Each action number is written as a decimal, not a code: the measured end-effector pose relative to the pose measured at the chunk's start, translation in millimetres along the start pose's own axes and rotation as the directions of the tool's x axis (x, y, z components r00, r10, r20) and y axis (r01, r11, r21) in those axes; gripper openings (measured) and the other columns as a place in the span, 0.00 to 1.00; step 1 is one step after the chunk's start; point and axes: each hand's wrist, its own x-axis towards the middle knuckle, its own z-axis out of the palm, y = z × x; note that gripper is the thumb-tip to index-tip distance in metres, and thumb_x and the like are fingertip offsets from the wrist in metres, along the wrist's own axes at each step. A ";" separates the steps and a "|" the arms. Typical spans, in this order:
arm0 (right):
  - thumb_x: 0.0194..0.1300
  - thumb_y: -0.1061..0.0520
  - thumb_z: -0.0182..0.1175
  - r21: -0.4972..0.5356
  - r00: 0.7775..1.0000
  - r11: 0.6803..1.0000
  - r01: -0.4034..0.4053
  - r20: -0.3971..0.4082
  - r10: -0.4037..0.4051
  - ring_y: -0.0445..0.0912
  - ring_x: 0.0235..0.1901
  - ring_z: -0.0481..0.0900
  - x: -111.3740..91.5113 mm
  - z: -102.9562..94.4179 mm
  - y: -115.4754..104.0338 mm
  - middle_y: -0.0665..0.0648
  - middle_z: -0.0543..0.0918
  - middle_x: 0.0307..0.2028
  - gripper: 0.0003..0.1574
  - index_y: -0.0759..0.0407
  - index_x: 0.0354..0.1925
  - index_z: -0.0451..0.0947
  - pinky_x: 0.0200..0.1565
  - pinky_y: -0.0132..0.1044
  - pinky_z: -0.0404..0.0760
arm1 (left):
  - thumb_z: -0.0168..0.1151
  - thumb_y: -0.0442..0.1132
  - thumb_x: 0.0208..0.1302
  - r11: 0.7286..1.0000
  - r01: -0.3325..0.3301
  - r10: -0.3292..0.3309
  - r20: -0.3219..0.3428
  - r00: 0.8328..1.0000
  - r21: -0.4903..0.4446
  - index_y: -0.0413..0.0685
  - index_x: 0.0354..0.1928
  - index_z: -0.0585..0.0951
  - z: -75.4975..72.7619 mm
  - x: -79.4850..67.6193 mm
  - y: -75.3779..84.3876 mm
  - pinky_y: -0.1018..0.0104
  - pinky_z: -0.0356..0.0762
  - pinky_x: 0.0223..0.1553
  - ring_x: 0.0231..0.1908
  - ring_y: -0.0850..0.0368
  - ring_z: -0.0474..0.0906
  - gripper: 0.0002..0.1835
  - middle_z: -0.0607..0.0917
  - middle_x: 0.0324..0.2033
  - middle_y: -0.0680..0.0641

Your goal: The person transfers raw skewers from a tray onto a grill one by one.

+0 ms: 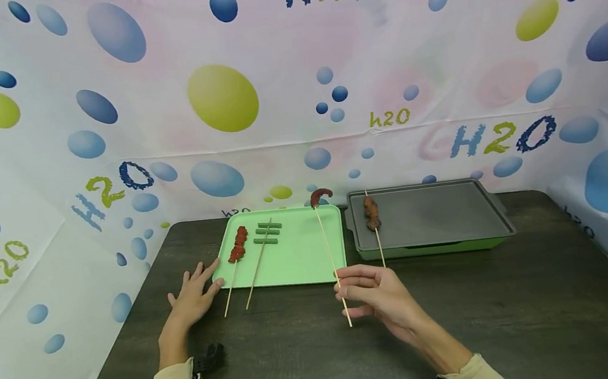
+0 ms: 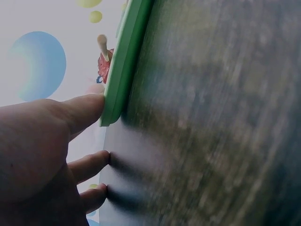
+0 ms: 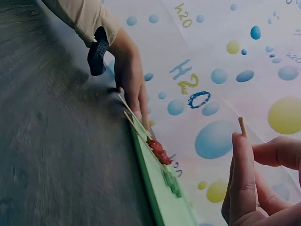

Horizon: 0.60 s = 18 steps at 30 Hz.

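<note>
I count four skewers in front of the person, and two hands held well apart. The right hand (image 1: 377, 299) pinches one stick between thumb and fingers: a skewer with a single curled dark-red piece (image 1: 320, 197), its tip up by the far edge of the one green tray (image 1: 301, 245); whether it touches the tray, I cannot tell. The left hand (image 1: 190, 303) has its fingers spread at the tray's left edge, thumb against the rim. Two skewers lie at that end, sticks jutting past the near edge: a skewer of red pieces (image 1: 238, 244), packed too closely to count, and a skewer with three green pieces (image 1: 267, 232). The fourth, a skewer of brown pieces (image 1: 372, 213), lies on the left end of the one grey grill (image 1: 434, 213), just beside the tray on the dark table (image 1: 277, 353).
</note>
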 end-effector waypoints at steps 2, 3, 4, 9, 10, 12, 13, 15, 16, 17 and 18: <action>0.66 0.66 0.68 -0.007 1.000 1.000 0.005 0.001 -0.005 0.49 0.44 0.87 -4.1 -5.8 -3.4 0.64 0.85 0.48 0.30 0.74 0.64 0.73 0.45 0.47 0.87 | 0.50 0.54 0.81 1.000 0.002 -0.002 0.003 1.000 0.002 0.50 0.82 0.56 -0.6 0.2 0.7 0.12 0.25 0.57 0.74 0.18 0.32 0.35 0.45 0.78 0.26; 0.66 0.65 0.68 -0.012 1.000 1.000 0.006 0.000 -0.006 0.49 0.44 0.87 -6.0 -8.7 -5.1 0.64 0.85 0.48 0.30 0.73 0.63 0.73 0.46 0.49 0.87 | 0.50 0.54 0.80 1.000 0.004 -0.004 0.004 1.000 0.004 0.50 0.82 0.55 -0.8 0.4 0.7 0.12 0.25 0.57 0.74 0.18 0.31 0.35 0.45 0.78 0.26; 0.66 0.65 0.68 -0.017 1.000 1.000 0.006 -0.002 -0.006 0.50 0.45 0.87 -7.6 -11.5 -6.6 0.64 0.85 0.48 0.31 0.74 0.64 0.72 0.46 0.49 0.87 | 0.50 0.55 0.80 1.000 0.005 -0.005 0.005 1.000 0.004 0.50 0.82 0.55 -1.0 0.4 0.6 0.12 0.25 0.57 0.74 0.18 0.31 0.36 0.45 0.78 0.26; 0.67 0.65 0.67 -0.029 1.000 0.999 0.017 0.002 -0.017 0.51 0.45 0.86 -14.7 -26.8 -12.7 0.61 0.86 0.46 0.29 0.73 0.62 0.72 0.47 0.53 0.86 | 0.49 0.57 0.80 1.000 0.010 -0.010 0.008 1.000 0.012 0.51 0.82 0.55 -1.5 0.4 -0.4 0.11 0.25 0.56 0.74 0.18 0.31 0.37 0.45 0.78 0.26; 0.67 0.65 0.67 -0.032 1.000 0.999 0.020 0.004 -0.020 0.50 0.45 0.86 -15.9 -30.1 -13.6 0.60 0.86 0.46 0.29 0.73 0.62 0.72 0.47 0.52 0.86 | 0.49 0.57 0.80 1.000 0.010 -0.011 0.008 1.000 0.014 0.51 0.82 0.55 -1.6 0.3 -0.3 0.11 0.25 0.56 0.74 0.18 0.31 0.37 0.45 0.78 0.26; 0.68 0.65 0.67 -0.038 1.000 0.999 0.025 0.006 -0.024 0.49 0.45 0.86 -18.4 -37.0 -15.6 0.59 0.86 0.46 0.27 0.72 0.61 0.72 0.47 0.52 0.86 | 0.50 0.56 0.80 1.000 0.011 -0.011 0.007 1.000 0.015 0.51 0.82 0.55 -1.2 0.5 -0.2 0.11 0.25 0.56 0.74 0.18 0.31 0.36 0.45 0.78 0.26; 0.68 0.64 0.67 -0.042 1.000 0.999 0.023 0.004 -0.023 0.48 0.44 0.86 -19.4 -40.5 -16.4 0.58 0.86 0.45 0.27 0.71 0.61 0.72 0.47 0.51 0.86 | 0.50 0.56 0.80 1.000 0.010 -0.010 0.007 1.000 0.016 0.51 0.82 0.55 -1.2 0.7 -0.1 0.11 0.25 0.57 0.74 0.18 0.31 0.36 0.45 0.78 0.26; 0.68 0.65 0.66 -0.045 1.000 0.999 0.021 0.000 -0.021 0.47 0.43 0.86 -21.2 -47.3 -18.1 0.57 0.85 0.44 0.24 0.70 0.60 0.73 0.46 0.50 0.87 | 0.50 0.56 0.80 1.000 0.010 -0.010 0.007 1.000 0.018 0.51 0.82 0.55 -1.0 1.1 0.2 0.11 0.25 0.57 0.74 0.18 0.31 0.36 0.45 0.78 0.26; 0.68 0.65 0.66 -0.049 1.000 0.999 0.020 -0.002 -0.020 0.47 0.43 0.86 -21.8 -50.9 -19.0 0.57 0.85 0.44 0.23 0.68 0.58 0.73 0.46 0.50 0.87 | 0.49 0.56 0.80 1.000 0.010 -0.010 0.008 1.000 0.018 0.51 0.82 0.55 -1.0 1.2 0.3 0.11 0.25 0.56 0.74 0.18 0.31 0.36 0.45 0.78 0.26; 0.69 0.65 0.65 -0.051 1.000 0.998 0.022 0.002 -0.022 0.47 0.42 0.86 -22.3 -54.4 -19.7 0.56 0.86 0.44 0.22 0.68 0.58 0.73 0.46 0.50 0.87 | 0.49 0.57 0.80 1.000 0.011 -0.011 0.008 1.000 0.019 0.51 0.82 0.55 -1.0 1.1 0.3 0.11 0.26 0.56 0.74 0.18 0.31 0.36 0.45 0.78 0.26; 0.69 0.65 0.65 -0.052 1.000 0.998 0.020 0.003 -0.020 0.47 0.42 0.86 -22.6 -57.9 -20.5 0.56 0.86 0.43 0.20 0.66 0.57 0.74 0.46 0.50 0.87 | 0.49 0.57 0.80 1.000 0.012 -0.012 0.009 1.000 0.020 0.51 0.82 0.55 -1.3 0.9 0.4 0.11 0.26 0.56 0.74 0.18 0.31 0.37 0.45 0.78 0.26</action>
